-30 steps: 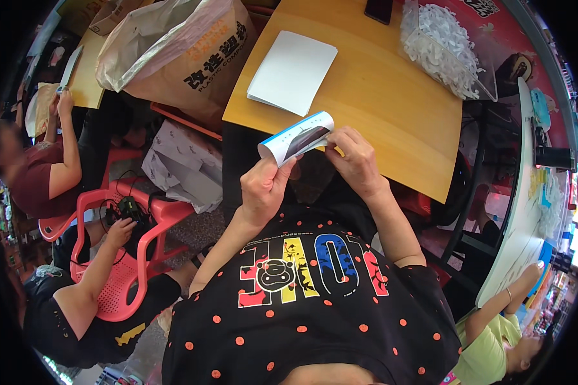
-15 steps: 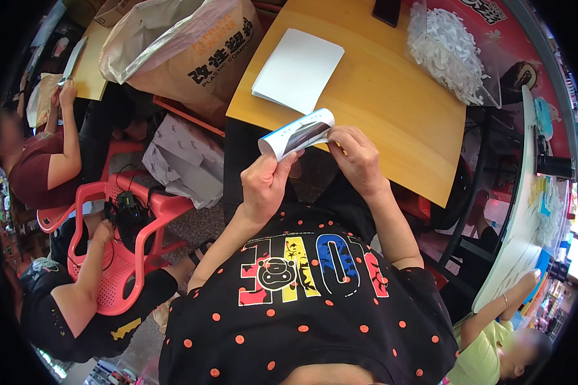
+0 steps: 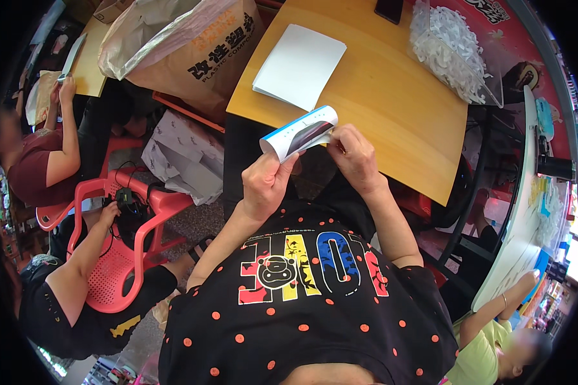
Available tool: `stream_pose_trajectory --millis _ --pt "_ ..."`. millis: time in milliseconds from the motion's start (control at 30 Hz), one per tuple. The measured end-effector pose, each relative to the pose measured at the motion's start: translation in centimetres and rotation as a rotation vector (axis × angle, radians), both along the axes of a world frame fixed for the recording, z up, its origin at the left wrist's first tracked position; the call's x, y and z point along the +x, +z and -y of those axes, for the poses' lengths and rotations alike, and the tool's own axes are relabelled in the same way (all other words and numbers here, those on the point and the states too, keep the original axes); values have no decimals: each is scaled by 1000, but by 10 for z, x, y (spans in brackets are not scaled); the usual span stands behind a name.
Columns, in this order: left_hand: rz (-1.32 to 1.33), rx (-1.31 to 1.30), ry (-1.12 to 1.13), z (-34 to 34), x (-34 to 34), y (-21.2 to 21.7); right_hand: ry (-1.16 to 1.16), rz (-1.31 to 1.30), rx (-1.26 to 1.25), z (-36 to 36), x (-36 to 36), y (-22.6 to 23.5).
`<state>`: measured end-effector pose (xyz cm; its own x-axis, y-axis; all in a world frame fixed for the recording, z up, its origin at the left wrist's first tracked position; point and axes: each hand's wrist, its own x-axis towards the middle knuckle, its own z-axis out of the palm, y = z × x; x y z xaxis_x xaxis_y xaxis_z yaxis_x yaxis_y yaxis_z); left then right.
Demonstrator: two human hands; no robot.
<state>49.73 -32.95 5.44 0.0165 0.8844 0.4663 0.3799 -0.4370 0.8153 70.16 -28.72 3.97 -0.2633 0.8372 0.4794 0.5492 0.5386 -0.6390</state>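
Between my hands is a curled printed sheet point(image 3: 300, 131), white with a blue edge and a dark picture, bent into a loose roll just off the table's near edge. My left hand point(image 3: 266, 181) grips its lower left side, thumb on the outside. The fingers of my right hand point(image 3: 354, 156) are pinched at the roll's right end, where a narrow pale edge shows; exactly what lies between the fingertips is hidden. Beyond the roll, a stack of white sheets point(image 3: 300, 67) lies on the yellow wooden table point(image 3: 392, 115).
A clear bin point(image 3: 453, 58) of white plastic pieces and a dark phone point(image 3: 388, 9) are at the table's far side. A large paper sack point(image 3: 186, 45) stands left of it. Red plastic chairs point(image 3: 119, 276) and other people are at left; another person sits lower right.
The sheet has turned slightly, so more of its printed face and blue edge shows. My right hand has shifted a little down. At left, another person's hand has moved up slightly near the dark cables.
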Motion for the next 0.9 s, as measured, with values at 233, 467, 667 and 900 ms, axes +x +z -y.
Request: stream_pose_trajectory --millis 233,467,667,900 --pt "-94 141 71 -4 -5 -6 -67 -319 -599 -5 16 23" --pt "-162 153 1 -4 -10 -10 18 -254 -760 -15 26 23" --pt "-193 112 -58 -3 -14 -8 97 -237 -941 -18 32 24" --pt "-137 145 -98 -7 -11 -15 75 -292 -944 -15 27 18"
